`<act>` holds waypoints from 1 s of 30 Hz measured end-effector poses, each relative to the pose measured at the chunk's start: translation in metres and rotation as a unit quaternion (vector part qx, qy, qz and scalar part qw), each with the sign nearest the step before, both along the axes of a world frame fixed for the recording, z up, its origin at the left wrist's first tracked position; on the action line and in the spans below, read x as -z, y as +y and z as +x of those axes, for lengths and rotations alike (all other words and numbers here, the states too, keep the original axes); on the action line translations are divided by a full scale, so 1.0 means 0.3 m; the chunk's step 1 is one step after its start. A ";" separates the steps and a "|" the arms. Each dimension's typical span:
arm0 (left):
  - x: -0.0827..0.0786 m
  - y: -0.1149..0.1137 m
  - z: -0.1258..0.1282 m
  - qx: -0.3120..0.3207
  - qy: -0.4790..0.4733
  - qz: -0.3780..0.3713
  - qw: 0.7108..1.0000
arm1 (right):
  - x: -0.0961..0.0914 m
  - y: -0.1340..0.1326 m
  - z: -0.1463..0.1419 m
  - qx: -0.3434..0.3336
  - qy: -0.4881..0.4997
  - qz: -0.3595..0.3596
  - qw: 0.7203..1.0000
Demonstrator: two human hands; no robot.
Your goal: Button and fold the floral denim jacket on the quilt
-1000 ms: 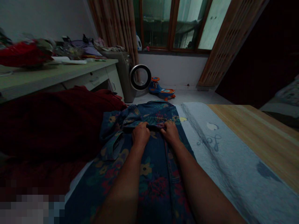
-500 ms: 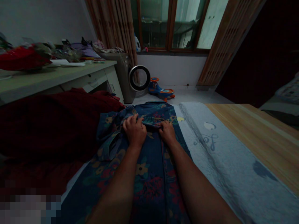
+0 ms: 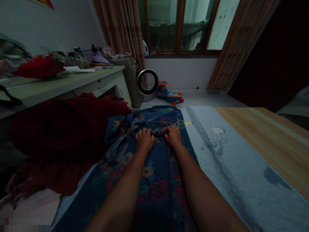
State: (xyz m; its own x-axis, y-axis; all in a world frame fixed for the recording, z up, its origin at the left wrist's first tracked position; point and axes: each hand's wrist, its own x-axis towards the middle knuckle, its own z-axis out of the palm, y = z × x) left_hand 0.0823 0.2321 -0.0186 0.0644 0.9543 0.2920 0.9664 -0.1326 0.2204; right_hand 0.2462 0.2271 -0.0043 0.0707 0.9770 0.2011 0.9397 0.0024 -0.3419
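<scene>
In dim light, fingertips vanish into bunched cloth as the left hand and right hand, close together, each pinch a fold of a dark blue flowered shirt spread on the pale blue blanket.

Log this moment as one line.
left hand: gripping bunched fold of floral shirt | right hand: gripping same fold | floral shirt: spread on grey blanket | red cloth: beside shirt, left
</scene>
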 end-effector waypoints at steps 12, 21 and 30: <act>0.009 -0.007 -0.029 0.047 0.012 -0.023 0.999 | -0.005 -0.005 0.002 0.002 0.002 -0.010 1.000; -0.052 0.009 -0.047 0.149 -0.008 -0.006 0.989 | 0.000 0.002 0.001 -0.002 0.019 -0.003 1.000; -0.172 0.319 0.051 0.143 -0.006 -0.068 0.987 | 0.011 0.009 0.004 -0.005 0.012 0.002 1.000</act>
State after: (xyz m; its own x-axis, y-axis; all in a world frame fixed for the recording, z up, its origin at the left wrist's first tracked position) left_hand 0.0978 0.3278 0.0331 0.3344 0.9280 0.1642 0.8908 -0.3681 0.2665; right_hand 0.2473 0.2299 -0.0075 0.0651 0.9771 0.2028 0.9312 0.0136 -0.3642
